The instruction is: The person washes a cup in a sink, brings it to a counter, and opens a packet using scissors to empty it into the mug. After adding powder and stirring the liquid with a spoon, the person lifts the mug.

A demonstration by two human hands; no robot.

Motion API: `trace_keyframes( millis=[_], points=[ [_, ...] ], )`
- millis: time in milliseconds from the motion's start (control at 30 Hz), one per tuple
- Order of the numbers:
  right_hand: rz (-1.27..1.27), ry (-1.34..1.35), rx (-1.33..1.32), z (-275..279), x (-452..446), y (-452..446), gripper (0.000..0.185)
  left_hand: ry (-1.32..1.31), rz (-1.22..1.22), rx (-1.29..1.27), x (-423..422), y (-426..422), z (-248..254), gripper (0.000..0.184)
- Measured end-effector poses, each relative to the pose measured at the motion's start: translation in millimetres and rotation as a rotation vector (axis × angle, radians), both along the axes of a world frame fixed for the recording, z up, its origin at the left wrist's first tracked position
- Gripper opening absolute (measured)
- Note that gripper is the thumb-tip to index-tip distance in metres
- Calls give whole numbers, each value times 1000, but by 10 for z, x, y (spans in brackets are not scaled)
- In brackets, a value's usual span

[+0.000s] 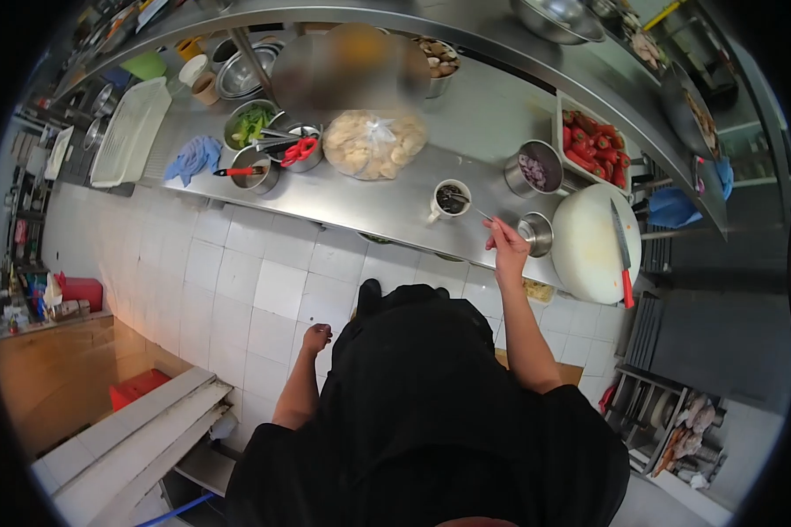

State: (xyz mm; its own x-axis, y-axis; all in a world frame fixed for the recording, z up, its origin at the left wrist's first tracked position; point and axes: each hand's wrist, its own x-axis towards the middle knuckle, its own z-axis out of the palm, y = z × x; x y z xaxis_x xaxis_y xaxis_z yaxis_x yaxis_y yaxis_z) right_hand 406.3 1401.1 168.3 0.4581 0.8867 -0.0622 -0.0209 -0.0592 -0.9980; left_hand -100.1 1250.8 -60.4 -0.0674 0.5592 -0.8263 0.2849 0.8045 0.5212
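My right hand (pixel 506 246) is closed at the fingertips on the thin metal handle of a spoon (pixel 483 213). The spoon's far end is in a white mug (pixel 438 208) of dark contents, near the counter's front edge. Beside that hand stands a small steel bowl (pixel 536 234), with nothing visible inside. My left hand (pixel 318 337) hangs low over the tiled floor, away from the counter; its fingers are curled and I see nothing in them.
A steel counter (pixel 351 198) holds a knife (pixel 621 250) on a round white board (pixel 584 250), a pot of chopped onion (pixel 533 171), red peppers (pixel 596 145), a tied bag of pale food (pixel 375 145), greens (pixel 253 123) and a blue cloth (pixel 193 160). A shelf (pixel 466 44) overhangs it.
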Motion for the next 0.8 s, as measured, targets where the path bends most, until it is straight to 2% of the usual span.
trace_keyframes(
  millis=[200, 300, 400, 467, 533, 667, 800],
  points=[
    [-75, 181, 53, -90, -79, 182, 28, 65, -27, -21, -277, -100, 62, 30],
    [58, 175, 112, 349, -582, 652, 30, 79, 16, -12, -443, -102, 104, 31],
    [219, -11, 12, 801, -1471, 1347, 32, 70, 27, 7, -484, -23, 150, 31],
    [238, 97, 58, 508, -2058, 1903, 30, 68, 27, 24, -484, 40, 111, 32],
    [279, 137, 45, 307, -2484, 2222, 30, -59, 7, 281, -438, 141, -82, 32],
    [340, 83, -30, 172, -2779, 2239, 29, -100, 8, 353, 72, 551, 571, 31],
    [496, -190, -20, 309, -2295, 1366, 29, -261, -1, 550, 774, 932, 1200, 30]
  ],
)
